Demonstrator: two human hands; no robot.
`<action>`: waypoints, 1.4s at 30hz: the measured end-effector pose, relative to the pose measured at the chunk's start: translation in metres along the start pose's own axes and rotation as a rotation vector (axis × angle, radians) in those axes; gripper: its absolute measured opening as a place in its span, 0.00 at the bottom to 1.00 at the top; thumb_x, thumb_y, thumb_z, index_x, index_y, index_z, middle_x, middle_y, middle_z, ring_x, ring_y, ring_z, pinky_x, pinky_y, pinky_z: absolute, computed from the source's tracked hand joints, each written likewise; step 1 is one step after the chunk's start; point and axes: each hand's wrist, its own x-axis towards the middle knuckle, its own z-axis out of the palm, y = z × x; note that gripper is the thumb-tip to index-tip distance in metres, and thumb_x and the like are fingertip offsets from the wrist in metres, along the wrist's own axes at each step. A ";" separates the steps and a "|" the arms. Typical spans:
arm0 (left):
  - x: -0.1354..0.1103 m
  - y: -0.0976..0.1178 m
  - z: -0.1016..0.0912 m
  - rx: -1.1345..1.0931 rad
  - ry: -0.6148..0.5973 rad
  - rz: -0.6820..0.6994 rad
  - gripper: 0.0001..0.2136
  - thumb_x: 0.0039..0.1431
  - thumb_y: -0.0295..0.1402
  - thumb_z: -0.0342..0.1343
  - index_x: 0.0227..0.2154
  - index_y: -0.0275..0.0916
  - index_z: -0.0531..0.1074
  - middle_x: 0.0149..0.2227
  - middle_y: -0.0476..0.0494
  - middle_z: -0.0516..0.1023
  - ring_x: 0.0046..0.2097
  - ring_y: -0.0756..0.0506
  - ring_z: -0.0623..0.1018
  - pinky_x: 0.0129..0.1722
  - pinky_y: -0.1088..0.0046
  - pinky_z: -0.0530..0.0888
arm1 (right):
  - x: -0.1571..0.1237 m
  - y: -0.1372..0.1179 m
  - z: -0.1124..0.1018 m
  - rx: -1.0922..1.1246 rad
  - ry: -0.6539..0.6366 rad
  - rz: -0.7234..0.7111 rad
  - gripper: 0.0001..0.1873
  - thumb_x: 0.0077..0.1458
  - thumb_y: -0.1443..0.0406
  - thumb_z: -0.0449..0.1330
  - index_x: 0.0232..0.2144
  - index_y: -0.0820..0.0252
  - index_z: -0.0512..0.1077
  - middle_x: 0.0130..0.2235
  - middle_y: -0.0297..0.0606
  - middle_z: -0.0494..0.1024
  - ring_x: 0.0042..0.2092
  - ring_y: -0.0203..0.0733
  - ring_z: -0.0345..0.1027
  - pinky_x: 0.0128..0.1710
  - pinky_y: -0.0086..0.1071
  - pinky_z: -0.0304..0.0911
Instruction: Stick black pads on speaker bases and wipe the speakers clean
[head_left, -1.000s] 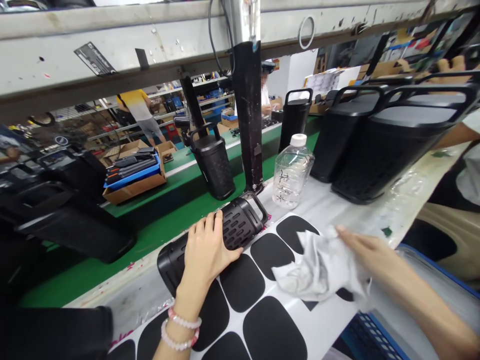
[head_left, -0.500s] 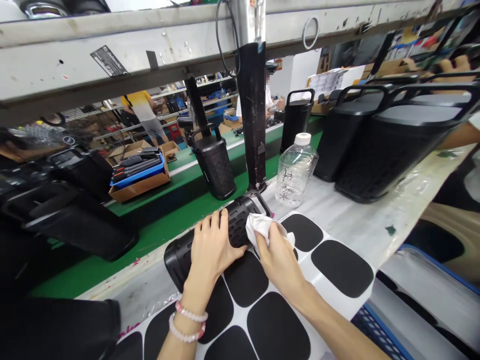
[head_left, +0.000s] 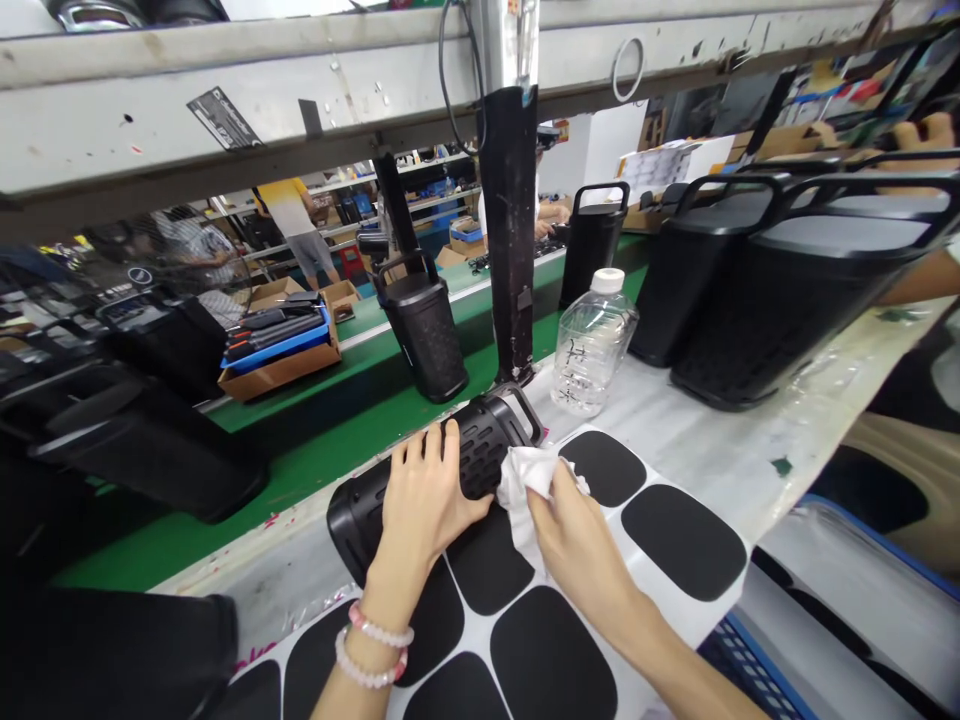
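Observation:
A black portable speaker (head_left: 480, 445) with a slotted grille and a carry handle lies on its side, near the back edge of the bench. My left hand (head_left: 424, 490) presses over it, fingers across the top and thumb along the near side. Pinched in my right hand (head_left: 577, 530) is a crumpled white cloth (head_left: 529, 480), close to the speaker's near side by the handle end. Beneath both hands spreads a white sheet (head_left: 478, 625) bearing black rounded pads (head_left: 555, 650). The speaker's underside is hidden.
Behind the speaker stands a clear bottle (head_left: 592, 345) with a white cap. Upright black speakers (head_left: 780, 300) crowd the right; others (head_left: 424, 335) stand on the green conveyor (head_left: 315, 470). A dark post (head_left: 510, 240) rises to an overhead shelf (head_left: 315, 90). Blue baskets (head_left: 757, 660) sit lower right.
My right hand and the cloth have shifted slightly right and down, and more cloth hangs below the fingers. My left hand stays on the speaker. Speakers on the conveyor have slid a little left.

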 end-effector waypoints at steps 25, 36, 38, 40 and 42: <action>-0.008 0.016 -0.011 -0.021 -0.033 -0.099 0.36 0.50 0.44 0.61 0.59 0.30 0.63 0.58 0.31 0.70 0.56 0.29 0.70 0.55 0.49 0.66 | 0.014 0.007 -0.019 0.478 -0.058 0.146 0.06 0.53 0.62 0.58 0.34 0.56 0.66 0.29 0.34 0.76 0.32 0.45 0.72 0.32 0.34 0.65; 0.090 0.077 -0.025 -0.291 -0.457 0.059 0.33 0.43 0.51 0.63 0.52 0.40 0.71 0.53 0.33 0.76 0.56 0.31 0.74 0.53 0.56 0.71 | 0.016 0.039 -0.098 1.386 0.013 0.481 0.07 0.48 0.67 0.65 0.33 0.58 0.76 0.40 0.39 0.82 0.47 0.47 0.75 0.52 0.42 0.70; 0.104 0.090 -0.020 -0.286 -0.477 0.018 0.24 0.49 0.49 0.61 0.44 0.37 0.76 0.46 0.33 0.80 0.51 0.34 0.78 0.50 0.57 0.73 | 0.024 0.040 -0.119 1.375 0.136 0.429 0.07 0.49 0.67 0.64 0.34 0.57 0.76 0.39 0.37 0.82 0.47 0.44 0.76 0.52 0.39 0.70; 0.114 0.096 -0.022 -0.279 -0.479 -0.031 0.18 0.51 0.43 0.63 0.39 0.35 0.76 0.42 0.36 0.81 0.45 0.38 0.80 0.46 0.58 0.75 | 0.029 0.043 -0.140 1.346 0.210 0.421 0.06 0.51 0.68 0.63 0.35 0.57 0.76 0.38 0.36 0.82 0.45 0.40 0.76 0.51 0.34 0.71; 0.121 0.089 -0.036 -0.286 -0.432 -0.080 0.12 0.51 0.37 0.63 0.36 0.35 0.78 0.40 0.37 0.82 0.42 0.40 0.81 0.43 0.62 0.76 | 0.030 0.049 -0.156 1.319 0.231 0.420 0.05 0.53 0.69 0.62 0.35 0.58 0.76 0.38 0.35 0.82 0.43 0.39 0.77 0.48 0.31 0.73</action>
